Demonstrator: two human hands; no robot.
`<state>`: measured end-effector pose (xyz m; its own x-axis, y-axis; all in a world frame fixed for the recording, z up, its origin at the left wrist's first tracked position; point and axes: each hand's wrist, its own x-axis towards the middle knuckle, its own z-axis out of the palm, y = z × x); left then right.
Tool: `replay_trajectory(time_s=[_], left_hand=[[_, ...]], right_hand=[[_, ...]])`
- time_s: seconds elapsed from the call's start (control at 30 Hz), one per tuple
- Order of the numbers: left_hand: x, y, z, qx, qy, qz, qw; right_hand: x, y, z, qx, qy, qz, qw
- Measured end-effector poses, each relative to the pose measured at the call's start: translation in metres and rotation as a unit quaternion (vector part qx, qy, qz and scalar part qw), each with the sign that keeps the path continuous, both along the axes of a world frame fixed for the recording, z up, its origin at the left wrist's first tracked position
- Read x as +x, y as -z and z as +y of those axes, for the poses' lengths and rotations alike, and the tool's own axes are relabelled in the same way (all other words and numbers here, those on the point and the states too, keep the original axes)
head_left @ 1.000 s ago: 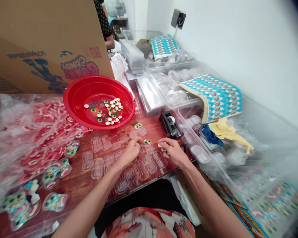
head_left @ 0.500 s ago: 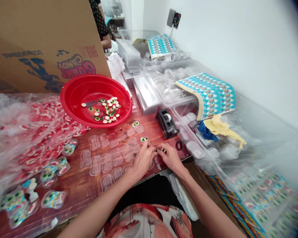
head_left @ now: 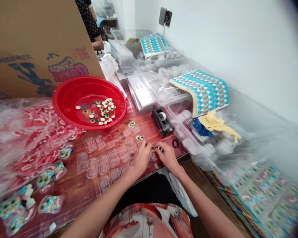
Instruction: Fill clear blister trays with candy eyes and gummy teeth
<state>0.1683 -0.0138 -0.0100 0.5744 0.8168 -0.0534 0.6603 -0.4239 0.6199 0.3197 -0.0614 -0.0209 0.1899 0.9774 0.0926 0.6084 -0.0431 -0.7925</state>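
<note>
A big brown cardboard box (head_left: pixel 39 39) is parked at ten o'clock in view, with a round red plastic basin (head_left: pixel 67 96) set in front around nine-thirty. A boxy black tape dispenser (head_left: pixel 161 123) is placed at three. The right hand (head_left: pixel 168 158) is held at five, the left hand (head_left: pixel 142 159) at six, its fingertips bunched at one green disc (head_left: pixel 152 147) (gripped or just touched, can't tell). Small clear plastic trays (head_left: pixel 114 158) are lined up at eight. A short stack of round green-and-white eye discs (head_left: pixel 160 149) is clamped in the right fingers.
</note>
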Motion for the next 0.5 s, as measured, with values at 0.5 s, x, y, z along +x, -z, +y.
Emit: replay_trajectory(time_s=[0.5], left_hand=[[0.003, -0.009, 0.011, -0.036, -0.015, 0.012, 0.999]], right_hand=[[0.007, -0.008, 0.001, -0.078, 0.045, 0.144, 0.985]])
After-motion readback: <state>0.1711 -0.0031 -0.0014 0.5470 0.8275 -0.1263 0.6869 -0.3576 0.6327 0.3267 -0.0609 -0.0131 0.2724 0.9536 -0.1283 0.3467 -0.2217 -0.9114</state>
